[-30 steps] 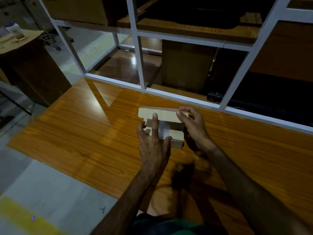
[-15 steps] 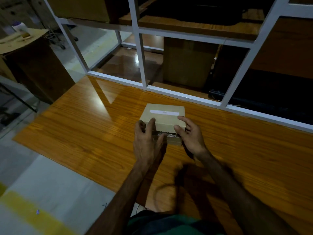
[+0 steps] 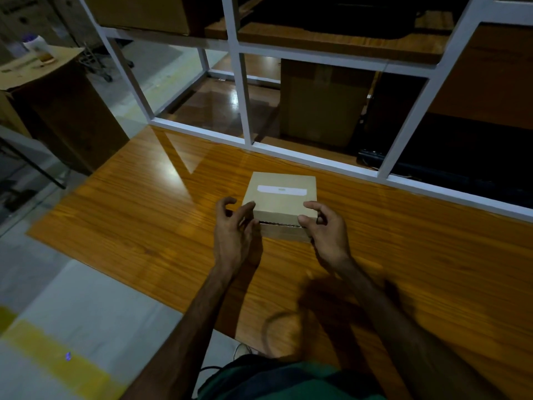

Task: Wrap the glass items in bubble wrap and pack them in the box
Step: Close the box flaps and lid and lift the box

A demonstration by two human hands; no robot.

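Box (image 3: pixel 279 197) lid nearly closed, contents hidden, dim light

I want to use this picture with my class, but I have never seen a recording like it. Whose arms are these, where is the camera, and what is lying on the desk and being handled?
There is no machine here: a person wears a wide-angle camera on the head, so you look forward and down along their own two bare arms. On the wooden desk lies one small cardboard box with a pale label on its lid. The lid is nearly down; a dark slit still shows along the near edge. The right hand pinches the lid's near right corner. The left hand is at the near left corner with fingers curled, touching it. What is inside cannot be seen. Behind the desk stands a white-framed partition.
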